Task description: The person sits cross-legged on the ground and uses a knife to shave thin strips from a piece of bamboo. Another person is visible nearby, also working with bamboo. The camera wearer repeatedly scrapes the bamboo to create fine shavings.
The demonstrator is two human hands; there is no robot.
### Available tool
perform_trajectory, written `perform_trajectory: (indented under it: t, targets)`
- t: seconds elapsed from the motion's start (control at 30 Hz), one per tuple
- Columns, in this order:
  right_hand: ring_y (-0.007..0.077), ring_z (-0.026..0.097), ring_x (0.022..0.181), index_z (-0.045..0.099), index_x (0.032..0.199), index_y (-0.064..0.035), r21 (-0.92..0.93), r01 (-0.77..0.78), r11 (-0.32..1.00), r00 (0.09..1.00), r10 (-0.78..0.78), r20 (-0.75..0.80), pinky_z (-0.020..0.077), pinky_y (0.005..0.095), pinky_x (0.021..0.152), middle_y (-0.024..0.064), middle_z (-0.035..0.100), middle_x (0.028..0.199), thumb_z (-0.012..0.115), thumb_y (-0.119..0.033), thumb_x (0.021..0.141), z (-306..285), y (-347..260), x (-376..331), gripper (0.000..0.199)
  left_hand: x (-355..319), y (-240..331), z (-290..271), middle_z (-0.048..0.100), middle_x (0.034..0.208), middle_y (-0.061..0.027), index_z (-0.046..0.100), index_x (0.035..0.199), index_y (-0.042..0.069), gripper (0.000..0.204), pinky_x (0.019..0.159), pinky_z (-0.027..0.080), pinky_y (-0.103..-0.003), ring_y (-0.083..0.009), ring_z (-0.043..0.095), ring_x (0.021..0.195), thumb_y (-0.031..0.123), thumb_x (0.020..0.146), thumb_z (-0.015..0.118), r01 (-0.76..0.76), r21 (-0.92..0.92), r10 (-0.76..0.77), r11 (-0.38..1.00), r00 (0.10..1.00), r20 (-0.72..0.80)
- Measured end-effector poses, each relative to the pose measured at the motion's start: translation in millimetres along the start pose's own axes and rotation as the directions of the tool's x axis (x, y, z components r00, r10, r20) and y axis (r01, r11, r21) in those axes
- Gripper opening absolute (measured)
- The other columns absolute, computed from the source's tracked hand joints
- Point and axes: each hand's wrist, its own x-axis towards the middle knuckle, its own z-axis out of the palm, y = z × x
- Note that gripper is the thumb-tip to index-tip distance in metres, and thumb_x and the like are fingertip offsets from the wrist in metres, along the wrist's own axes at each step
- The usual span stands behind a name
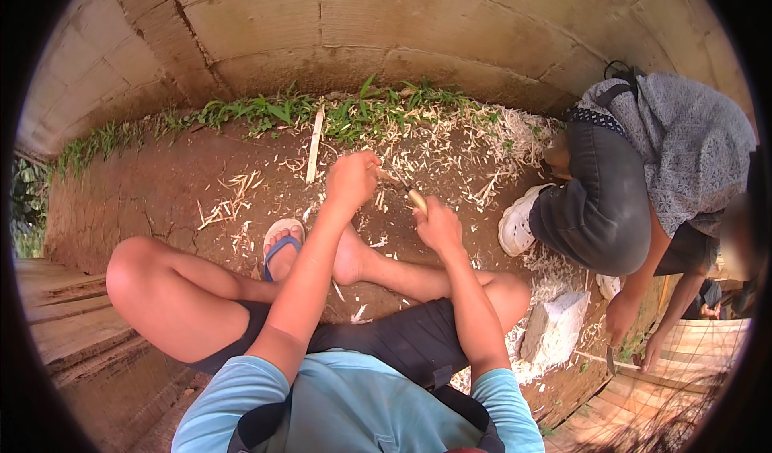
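I sit on bare earth with my legs crossed. My left hand (351,178) is closed around a thin strip of wood (386,175) held out in front of me. My right hand (438,224) grips a knife by its pale wooden handle (417,200), and the blade meets the strip between the two hands. Pale wood shavings (450,151) lie scattered on the ground just beyond my hands. My foot in a blue flip-flop (281,248) rests below my left hand.
A long pale stick (314,144) lies on the dirt near a strip of grass (265,114) below a block wall (338,27). Another person (643,172) crouches at the right, holding a knife (611,360). A white stone block (555,324) and wooden planks (56,308) flank me.
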Motion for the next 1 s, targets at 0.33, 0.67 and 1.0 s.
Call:
perform_trajectory:
  t: [0.33, 0.67, 1.0]
  targets:
    - [0.0468, 0.064, 0.082, 0.046, 0.109, -0.0001, 0.004, -0.127, 0.992, 0.990, 0.126, 0.065, 0.0499, 0.0538, 0.071, 0.0266, 0.066, 0.084, 0.050, -0.032, 0.097, 11, -14, -20, 0.034, -9, 23, 3, 0.070, 0.085, -0.0169, 0.075, 0.095, 0.015, 0.016, 0.077, 0.052, -0.046, -0.0358, 0.067, 0.085, 0.014, 0.082, 0.066, -0.058, 0.118, 0.051, 0.991, 0.997, 0.063]
    - [0.0415, 0.063, 0.074, 0.047, 0.112, -0.0017, 0.349, 0.174, 0.921, 0.963, -0.085, -0.255, 0.0494, 0.0495, 0.067, 0.0233, 0.065, 0.085, 0.055, -0.031, 0.095, -9, -19, -15, 0.034, -1, 11, -2, 0.068, 0.085, -0.0201, 0.059, 0.099, 0.009, 0.021, 0.075, 0.051, -0.050, -0.0408, 0.066, 0.086, 0.016, 0.081, 0.067, 0.021, 0.097, -0.026, 0.995, 0.999, 0.042]
    - [0.0419, 0.066, 0.091, 0.044, 0.114, -0.0016, -0.281, -0.008, 0.960, 0.936, 0.106, 0.336, 0.0510, 0.0538, 0.076, 0.0255, 0.067, 0.093, 0.051, -0.030, 0.096, 13, 1, -12, 0.034, -7, 20, 2, 0.068, 0.087, -0.0193, 0.063, 0.089, 0.008, 0.013, 0.075, 0.050, -0.050, -0.0399, 0.065, 0.087, 0.014, 0.078, 0.069, 0.013, 0.065, -0.015, 0.998, 0.999, 0.037]
